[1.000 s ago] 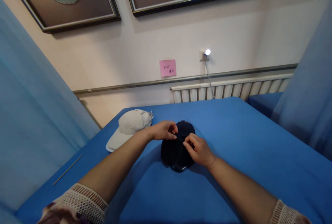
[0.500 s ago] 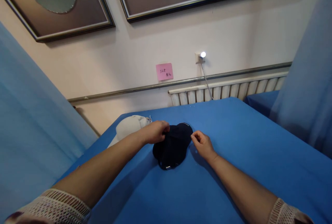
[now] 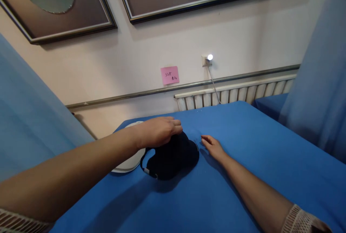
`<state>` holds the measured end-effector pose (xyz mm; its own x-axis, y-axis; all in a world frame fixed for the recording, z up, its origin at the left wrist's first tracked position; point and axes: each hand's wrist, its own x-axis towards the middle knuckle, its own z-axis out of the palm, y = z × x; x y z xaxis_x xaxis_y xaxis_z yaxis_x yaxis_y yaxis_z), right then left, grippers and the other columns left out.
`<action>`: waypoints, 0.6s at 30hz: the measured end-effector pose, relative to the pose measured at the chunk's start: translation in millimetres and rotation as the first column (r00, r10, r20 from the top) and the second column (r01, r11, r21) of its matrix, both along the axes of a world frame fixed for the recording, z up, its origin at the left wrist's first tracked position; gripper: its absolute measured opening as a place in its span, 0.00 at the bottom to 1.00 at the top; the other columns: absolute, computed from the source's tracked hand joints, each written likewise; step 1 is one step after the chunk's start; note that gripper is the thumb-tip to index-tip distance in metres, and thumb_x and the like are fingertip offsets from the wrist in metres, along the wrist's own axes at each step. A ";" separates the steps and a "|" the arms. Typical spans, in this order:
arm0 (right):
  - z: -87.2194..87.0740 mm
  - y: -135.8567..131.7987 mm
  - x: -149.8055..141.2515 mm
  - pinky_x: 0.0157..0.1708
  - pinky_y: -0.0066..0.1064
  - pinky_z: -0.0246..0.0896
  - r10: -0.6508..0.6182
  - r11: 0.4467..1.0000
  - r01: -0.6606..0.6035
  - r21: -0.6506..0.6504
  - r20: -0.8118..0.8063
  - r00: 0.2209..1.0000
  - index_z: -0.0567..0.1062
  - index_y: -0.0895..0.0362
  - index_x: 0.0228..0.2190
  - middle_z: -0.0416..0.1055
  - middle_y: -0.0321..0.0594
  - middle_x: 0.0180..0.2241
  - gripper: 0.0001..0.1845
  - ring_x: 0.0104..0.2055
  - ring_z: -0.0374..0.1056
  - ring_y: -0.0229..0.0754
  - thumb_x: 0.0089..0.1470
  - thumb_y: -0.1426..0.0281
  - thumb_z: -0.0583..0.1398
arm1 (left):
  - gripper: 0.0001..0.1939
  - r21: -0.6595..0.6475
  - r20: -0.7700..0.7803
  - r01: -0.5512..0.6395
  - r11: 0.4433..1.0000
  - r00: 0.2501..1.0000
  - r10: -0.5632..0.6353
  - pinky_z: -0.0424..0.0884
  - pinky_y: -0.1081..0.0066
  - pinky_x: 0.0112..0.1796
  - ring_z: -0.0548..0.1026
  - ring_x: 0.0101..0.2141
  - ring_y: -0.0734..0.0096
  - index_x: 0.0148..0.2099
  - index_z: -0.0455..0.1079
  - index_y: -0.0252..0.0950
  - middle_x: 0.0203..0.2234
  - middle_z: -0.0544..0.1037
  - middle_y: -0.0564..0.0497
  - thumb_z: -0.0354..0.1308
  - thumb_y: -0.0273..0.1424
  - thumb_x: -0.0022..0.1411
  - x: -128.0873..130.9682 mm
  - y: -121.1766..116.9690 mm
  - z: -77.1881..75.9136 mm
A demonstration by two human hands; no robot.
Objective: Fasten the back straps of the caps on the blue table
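Note:
A dark navy cap (image 3: 173,159) sits on the blue table (image 3: 243,161), its back strap and buckle turned toward me on the left. My left hand (image 3: 158,132) lies over the cap's crown with fingers curled onto the fabric, gripping it. My right hand (image 3: 213,146) rests on the cloth just right of the cap's brim, fingers loosely stretched and holding nothing. A white cap (image 3: 127,166) lies to the left, mostly hidden behind my left forearm.
Blue curtains hang at the left (image 3: 32,125) and right (image 3: 321,81). Behind the table are a white radiator (image 3: 238,94), a pink sticky note (image 3: 169,75), a lit plug (image 3: 208,58) and framed pictures on the wall.
My left hand moved onto the dark cap's crown and turned the cap leftward, toward the white cap. My right hand let go of the brim and now rests on the cloth.

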<state>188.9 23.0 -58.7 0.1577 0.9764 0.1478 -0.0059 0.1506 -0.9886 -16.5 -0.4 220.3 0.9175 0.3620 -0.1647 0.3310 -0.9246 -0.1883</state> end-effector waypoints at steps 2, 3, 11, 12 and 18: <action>4.0 -3.2 0.9 0.42 0.34 0.65 0.054 0.998 -0.053 -0.043 0.014 0.998 0.76 0.54 0.41 0.76 0.42 0.40 0.16 0.43 0.71 0.43 0.51 0.60 0.62 | 0.11 -0.005 -0.015 0.053 0.999 0.998 -0.053 0.62 0.69 0.35 0.67 0.34 0.66 0.34 0.66 0.38 0.33 0.71 0.50 0.51 0.17 0.53 0.6 -3.4 3.5; 6.2 -5.2 1.7 0.39 0.33 0.66 0.089 0.992 -0.088 -0.086 0.006 0.996 0.76 0.55 0.41 0.76 0.43 0.39 0.17 0.41 0.72 0.43 0.53 0.60 0.61 | 0.11 -0.002 -0.025 0.074 0.997 0.997 -0.074 0.62 0.68 0.35 0.66 0.33 0.66 0.34 0.66 0.39 0.33 0.71 0.50 0.51 0.17 0.54 0.6 -3.7 4.1; 30.1 -29.3 18.4 0.25 0.25 0.62 0.473 0.728 -0.569 -0.382 -0.321 0.821 0.74 0.60 0.36 0.75 0.42 0.30 0.16 0.27 0.71 0.36 0.54 0.60 0.62 | 0.09 -0.001 0.007 0.058 0.998 0.998 -0.058 0.61 0.68 0.37 0.66 0.34 0.65 0.33 0.68 0.39 0.33 0.72 0.49 0.50 0.22 0.61 -3.3 24.1 -13.6; 32.5 -31.5 19.8 0.26 0.25 0.62 0.490 0.700 -0.596 -0.394 -0.342 0.802 0.74 0.60 0.36 0.75 0.41 0.30 0.15 0.28 0.72 0.36 0.52 0.61 0.63 | 0.08 0.010 0.008 0.050 0.999 0.999 -0.050 0.61 0.68 0.37 0.66 0.35 0.65 0.33 0.68 0.39 0.33 0.71 0.49 0.50 0.22 0.60 -4.2 29.6 -17.5; 32.0 -34.2 17.1 0.29 0.27 0.65 0.473 0.676 -0.625 -0.390 -0.420 0.774 0.71 0.59 0.36 0.76 0.40 0.29 0.14 0.29 0.73 0.37 0.50 0.65 0.66 | 0.09 0.183 -0.020 0.063 0.981 0.998 -0.060 0.61 0.67 0.38 0.65 0.35 0.64 0.36 0.68 0.38 0.35 0.71 0.47 0.48 0.21 0.62 -2.5 57.0 -26.4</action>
<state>206.0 -11.3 -26.7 -0.4732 0.8182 -0.3265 -0.1970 -0.4594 -0.8661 -19.0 56.6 193.9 0.9369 0.3304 -0.1138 0.2708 -0.8923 -0.3612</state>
